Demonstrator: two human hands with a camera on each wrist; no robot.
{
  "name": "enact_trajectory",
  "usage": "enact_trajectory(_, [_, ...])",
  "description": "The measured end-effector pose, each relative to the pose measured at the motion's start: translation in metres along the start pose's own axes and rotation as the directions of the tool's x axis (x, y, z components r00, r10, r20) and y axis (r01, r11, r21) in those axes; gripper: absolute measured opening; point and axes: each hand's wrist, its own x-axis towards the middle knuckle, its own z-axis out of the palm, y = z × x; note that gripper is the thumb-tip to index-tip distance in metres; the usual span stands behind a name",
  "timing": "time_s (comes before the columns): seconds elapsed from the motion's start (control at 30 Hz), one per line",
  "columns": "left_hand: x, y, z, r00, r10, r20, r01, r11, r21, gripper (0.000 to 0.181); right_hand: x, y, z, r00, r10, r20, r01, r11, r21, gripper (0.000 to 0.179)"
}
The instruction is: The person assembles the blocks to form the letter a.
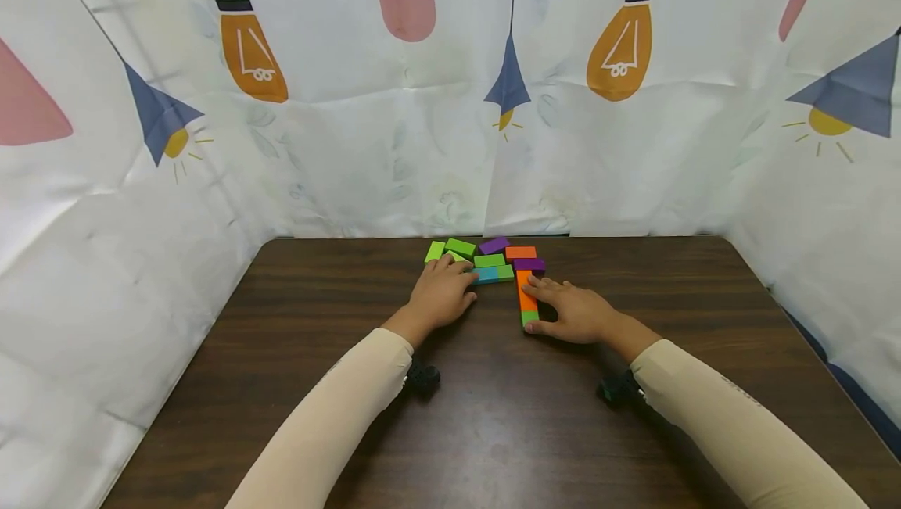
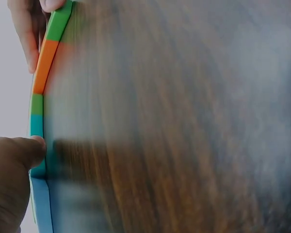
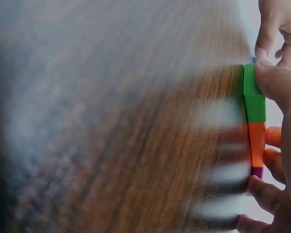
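Observation:
My left hand (image 1: 438,294) rests at the left of a cluster of coloured blocks, fingers over a light green block (image 1: 459,257). In the left wrist view its thumb touches the front of a teal block (image 2: 37,125), beside a lighter blue block (image 2: 42,206). Spread fingers of my right hand (image 1: 580,313) touch an orange block (image 1: 526,290) from the right. Its thumb lies against the green block (image 3: 254,104) at the near end of the orange one. A purple block (image 1: 531,265) adjoins the far end. The left hand partly hides the blocks under it.
Other blocks lie behind: a green block (image 1: 461,248), a purple block (image 1: 494,245) and an orange block (image 1: 521,252). They sit close to the far edge of the dark wood table (image 1: 486,415). A printed white cloth (image 1: 450,141) hangs behind and at both sides.

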Motion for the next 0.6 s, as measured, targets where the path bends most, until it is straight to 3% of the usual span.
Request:
enact_trajectory(0.33, [-0.0012, -0.0054, -0.0018, 0.997, 0.032, -0.068, -0.033, 0.999, -0.013, 0.025, 0.0002, -0.0044, -0.004, 1.0, -0.001, 0.007, 0.001, 1.0, 0.003, 0.088])
enact_trajectory(0.6, [-0.0047, 0.0012, 0.0008, 0.987, 0.072, -0.145, -0.077, 0.996, -0.033, 0.014, -0.0012, -0.0038, -0.002, 1.0, -0.001, 0.0, 0.001, 1.0, 0.003, 0.087])
